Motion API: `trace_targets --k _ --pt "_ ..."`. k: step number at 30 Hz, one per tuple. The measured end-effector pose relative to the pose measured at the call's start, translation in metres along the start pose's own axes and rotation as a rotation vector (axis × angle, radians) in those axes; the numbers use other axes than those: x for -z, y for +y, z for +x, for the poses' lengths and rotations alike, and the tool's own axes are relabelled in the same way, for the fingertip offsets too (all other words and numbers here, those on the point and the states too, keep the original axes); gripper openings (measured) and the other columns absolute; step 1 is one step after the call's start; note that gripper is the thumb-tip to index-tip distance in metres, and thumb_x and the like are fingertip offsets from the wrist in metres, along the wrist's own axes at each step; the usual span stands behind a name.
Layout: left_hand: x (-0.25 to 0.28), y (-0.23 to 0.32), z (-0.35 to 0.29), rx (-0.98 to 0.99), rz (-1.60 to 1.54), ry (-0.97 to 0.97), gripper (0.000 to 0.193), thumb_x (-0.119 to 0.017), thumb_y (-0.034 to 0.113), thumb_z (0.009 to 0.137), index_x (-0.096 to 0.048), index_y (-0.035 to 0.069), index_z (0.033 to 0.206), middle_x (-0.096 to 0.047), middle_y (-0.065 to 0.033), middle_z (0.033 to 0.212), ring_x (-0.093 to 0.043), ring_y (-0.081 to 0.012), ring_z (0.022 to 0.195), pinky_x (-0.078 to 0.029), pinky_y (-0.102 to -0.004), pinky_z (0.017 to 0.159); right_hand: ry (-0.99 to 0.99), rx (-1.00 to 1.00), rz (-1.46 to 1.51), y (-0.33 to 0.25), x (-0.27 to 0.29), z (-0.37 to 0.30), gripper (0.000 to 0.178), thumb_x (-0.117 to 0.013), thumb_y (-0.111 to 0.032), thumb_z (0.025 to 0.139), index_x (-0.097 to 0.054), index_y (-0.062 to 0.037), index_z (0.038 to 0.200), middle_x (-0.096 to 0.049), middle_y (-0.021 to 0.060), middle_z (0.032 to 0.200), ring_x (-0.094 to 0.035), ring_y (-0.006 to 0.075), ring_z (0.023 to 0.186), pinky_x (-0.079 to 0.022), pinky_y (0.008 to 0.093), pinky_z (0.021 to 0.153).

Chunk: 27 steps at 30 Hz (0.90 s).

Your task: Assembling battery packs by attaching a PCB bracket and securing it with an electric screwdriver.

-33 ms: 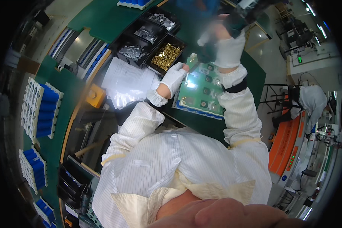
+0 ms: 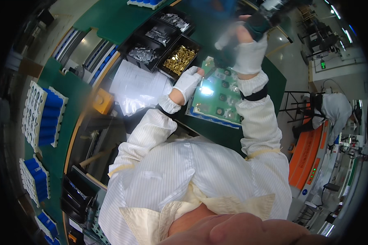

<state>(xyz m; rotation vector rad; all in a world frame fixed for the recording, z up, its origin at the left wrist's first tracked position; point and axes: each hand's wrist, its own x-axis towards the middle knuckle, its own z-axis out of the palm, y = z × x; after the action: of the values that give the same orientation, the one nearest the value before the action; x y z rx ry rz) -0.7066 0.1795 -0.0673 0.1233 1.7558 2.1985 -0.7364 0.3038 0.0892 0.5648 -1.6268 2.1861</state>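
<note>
My right hand [image 2: 249,53], in a white fingerless glove, is wrapped around a dark power screwdriver [image 2: 257,25]. Its lower end is blurred over the far part of a green-topped battery pack [image 2: 210,98]. The pack has a pale green, shiny cover with dark round terminals and blue along its near side. My left hand [image 2: 188,83], gloved the same way, is at the pack's far left edge. Its thumb and fingers are closed at the tip of a small grey strip [image 2: 209,73]. Just beyond that hand is a black bin of brass screws [image 2: 179,59].
Black bins of grey metal pieces [image 2: 143,55] stand at the far left beside papers in a clear sleeve [image 2: 137,87]. Blue-celled packs [image 2: 45,116] line the green bench at left. A yellow block [image 2: 103,102] sits on its edge. Another person [image 2: 335,108] is at the right.
My right hand has shifted slightly right with the screwdriver, whose blurred lower end has lifted away from the pack. My left hand has barely moved.
</note>
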Motion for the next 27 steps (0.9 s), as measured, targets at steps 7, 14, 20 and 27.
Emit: trace_targets --k 7,14,20,27 --pt "0.0 -0.001 0.001 0.026 -0.012 -0.005 0.032 -0.052 0.026 0.094 -0.056 -0.002 0.106 -0.056 -0.0013 0.075 -0.049 -0.0097 0.066 -0.042 -0.0243 0.06 -0.104 -0.076 0.012 -0.009 -0.004 -0.018 0.031 -0.064 -0.013 0.081 -0.051 -0.0043 0.108 -0.06 0.007 0.077 -0.062 0.0184 0.062 -0.055 0.0339 0.06" --pt "0.0 -0.009 0.004 -0.028 -0.04 0.002 0.033 -0.051 0.027 0.092 -0.057 -0.003 0.106 -0.057 -0.0036 0.076 -0.051 -0.0115 0.068 -0.043 -0.0256 0.063 -0.158 -0.016 -0.286 -0.003 0.001 -0.027 0.034 -0.064 -0.023 0.082 -0.054 -0.0072 0.11 -0.061 0.0037 0.093 -0.06 0.0139 0.08 -0.05 0.0273 0.072" --pt "0.0 -0.014 0.009 -0.057 -0.019 0.029 0.037 -0.052 0.027 0.09 -0.058 -0.004 0.109 -0.06 -0.0073 0.083 -0.053 -0.0141 0.074 -0.044 -0.026 0.069 -0.265 -0.023 0.077 -0.025 -0.007 -0.036 0.039 -0.061 -0.02 0.082 -0.047 -0.0061 0.116 -0.058 0.0074 0.087 -0.059 0.0168 0.064 -0.053 0.0302 0.059" --pt "-0.003 0.0 -0.001 -0.053 -0.002 0.016 0.037 -0.052 0.027 0.09 -0.057 -0.004 0.111 -0.061 -0.01 0.087 -0.054 -0.0161 0.075 -0.045 -0.0268 0.069 -0.27 -0.113 -0.337 -0.019 -0.002 -0.052 0.043 -0.064 -0.026 0.079 -0.049 -0.0069 0.114 -0.056 0.0062 0.095 -0.059 0.0169 0.086 -0.052 0.0293 0.068"
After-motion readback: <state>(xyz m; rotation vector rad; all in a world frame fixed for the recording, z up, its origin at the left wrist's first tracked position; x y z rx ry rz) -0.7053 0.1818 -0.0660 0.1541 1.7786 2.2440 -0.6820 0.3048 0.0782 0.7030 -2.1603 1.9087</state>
